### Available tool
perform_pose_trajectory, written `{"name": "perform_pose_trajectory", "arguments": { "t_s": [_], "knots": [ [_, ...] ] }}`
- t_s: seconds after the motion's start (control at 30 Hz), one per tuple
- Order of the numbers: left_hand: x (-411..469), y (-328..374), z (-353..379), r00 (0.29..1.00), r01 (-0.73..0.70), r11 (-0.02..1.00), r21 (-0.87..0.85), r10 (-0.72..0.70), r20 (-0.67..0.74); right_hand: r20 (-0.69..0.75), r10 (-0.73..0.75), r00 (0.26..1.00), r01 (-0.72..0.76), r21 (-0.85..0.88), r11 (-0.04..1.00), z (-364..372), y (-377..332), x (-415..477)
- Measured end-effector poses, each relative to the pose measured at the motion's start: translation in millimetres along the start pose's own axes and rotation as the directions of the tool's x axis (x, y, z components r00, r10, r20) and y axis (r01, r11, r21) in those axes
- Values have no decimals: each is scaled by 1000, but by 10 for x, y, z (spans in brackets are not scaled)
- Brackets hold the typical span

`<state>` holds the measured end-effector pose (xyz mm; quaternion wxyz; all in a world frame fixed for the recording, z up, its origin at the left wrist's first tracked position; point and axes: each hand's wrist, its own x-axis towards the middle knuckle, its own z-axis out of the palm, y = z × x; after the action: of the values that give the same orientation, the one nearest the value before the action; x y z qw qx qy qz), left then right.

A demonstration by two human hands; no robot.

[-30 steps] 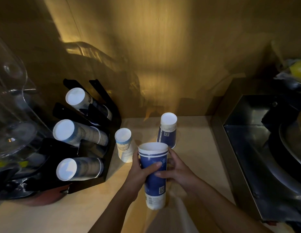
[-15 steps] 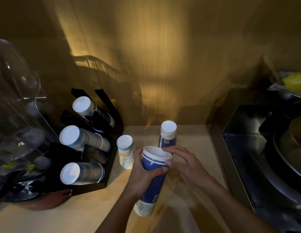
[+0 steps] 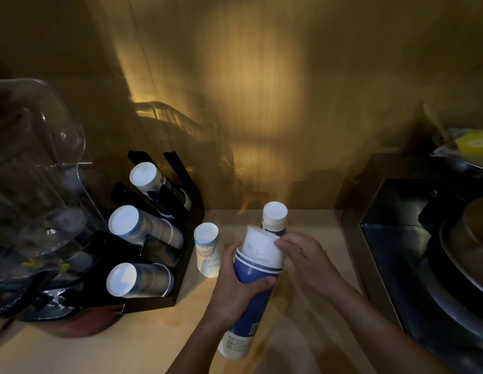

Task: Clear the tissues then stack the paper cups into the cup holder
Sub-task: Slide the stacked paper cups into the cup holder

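My left hand (image 3: 236, 287) grips a tall blue stack of paper cups (image 3: 249, 300), tilted with its mouth up and away from me. A white tissue (image 3: 258, 245) sticks halfway out of the stack's mouth, pinched at its right edge by the fingers of my right hand (image 3: 302, 259). Two upside-down cup stacks stand on the counter: a pale one (image 3: 206, 249) near the holder and a blue one (image 3: 274, 218) behind the tissue. The black cup holder (image 3: 156, 299) at the left carries three rows of cups lying on their sides.
A clear plastic dome (image 3: 38, 168) over dishes crowds the far left. A dark metal sink unit (image 3: 413, 238) fills the right side, with a yellow object (image 3: 473, 143) on a dish behind it. The wood wall closes the back of the light counter (image 3: 100, 344).
The stack in my left hand has tilted further. My right hand went to its mouth and has drawn a white tissue partly out of it.
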<state>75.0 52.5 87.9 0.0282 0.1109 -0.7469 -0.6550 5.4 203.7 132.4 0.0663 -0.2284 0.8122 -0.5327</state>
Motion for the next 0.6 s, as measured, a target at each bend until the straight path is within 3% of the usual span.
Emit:
{"name": "perform_pose_trajectory", "arguments": {
  "t_s": [0.2,0.43,0.53,0.6],
  "knots": [
    [-29,27,-10,995,-68,989,127,77,-62,-250,48,967,-20,114,993,-278,103,139],
    [-27,69,42,955,-160,931,327,231,-189,-241,88,966,-38,204,978,-440,162,51],
    [-42,79,16,935,-209,873,441,311,-172,-114,-23,993,12,-94,996,-499,77,-26],
    [-42,74,2,928,-236,850,471,341,-151,24,-160,987,154,-447,881,-508,28,-42]
  ]
}}
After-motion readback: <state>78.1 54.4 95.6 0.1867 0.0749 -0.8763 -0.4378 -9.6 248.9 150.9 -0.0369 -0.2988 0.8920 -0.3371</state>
